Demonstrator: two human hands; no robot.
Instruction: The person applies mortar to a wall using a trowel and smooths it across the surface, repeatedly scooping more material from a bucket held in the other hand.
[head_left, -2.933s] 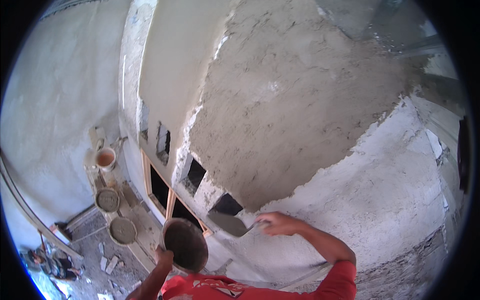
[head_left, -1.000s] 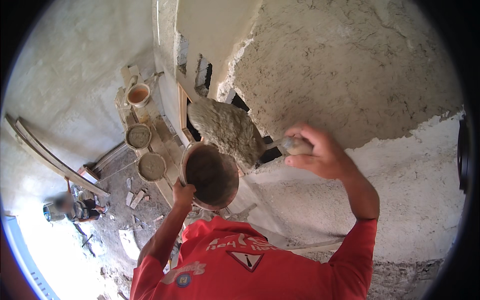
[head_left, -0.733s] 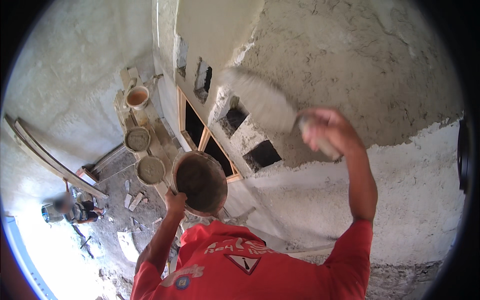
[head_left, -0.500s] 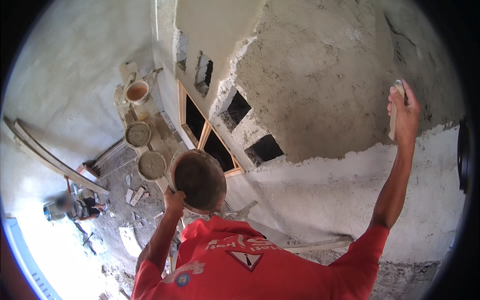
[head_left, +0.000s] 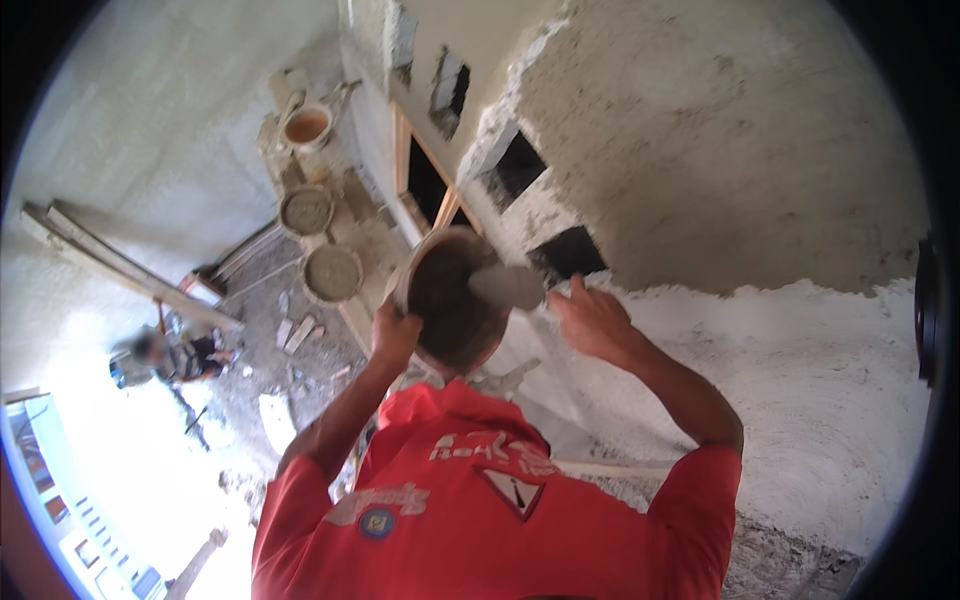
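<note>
My left hand (head_left: 398, 332) grips the rim of a round bucket (head_left: 484, 344) with dark grey mix in its shadowed interior. My right hand (head_left: 593, 318) is closed on the handle of a trowel (head_left: 508, 287); the blurred grey blade reaches over the bucket's right side into its mouth. Just beyond stands the wall, with rough fresh plaster (head_left: 725, 160) over a paler white lower band (head_left: 800, 370). Square dark openings (head_left: 567, 252) pierce it near the bucket, beside a timber frame (head_left: 402, 160) around larger dark gaps.
A plank platform (head_left: 357, 235) to my left bears two tubs of grey mortar (head_left: 332, 272) and a bucket of orange liquid (head_left: 306, 127). Long boards (head_left: 130, 270) lean at the left wall. Another person (head_left: 185, 352) is low on the rubble-strewn floor (head_left: 300, 380) by a bright opening.
The mortar-heaped trowel swept up and right across the wall, and is now back down at the bucket with my right hand. The bucket sits higher and farther right in view.
</note>
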